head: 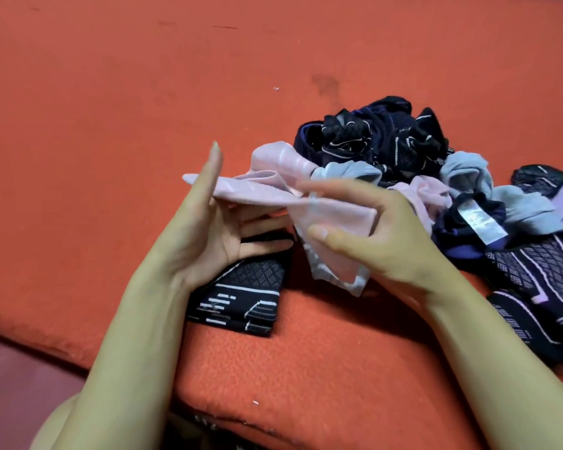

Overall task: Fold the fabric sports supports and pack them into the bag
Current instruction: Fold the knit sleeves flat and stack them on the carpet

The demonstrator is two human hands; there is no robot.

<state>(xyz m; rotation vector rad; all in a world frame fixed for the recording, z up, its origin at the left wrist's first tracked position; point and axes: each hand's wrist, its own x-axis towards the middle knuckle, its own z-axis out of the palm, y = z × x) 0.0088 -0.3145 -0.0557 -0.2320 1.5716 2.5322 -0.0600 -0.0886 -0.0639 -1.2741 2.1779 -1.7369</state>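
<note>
Wide open orange blanket (111, 125) ran across the whole left and far side, plenty of room there for a hand to sweep through. The right side was crowded: a heap of dark and pale supports (403, 147) sprawled from centre to the right edge. Near the front, a folded dark patterned support (241, 297) lay flat under the left hand (205, 222), with bare blanket just beside it.

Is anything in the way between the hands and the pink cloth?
No. Both the left hand and right hand already touch the pink support, held above the folded dark support. No bag is in view.
</note>
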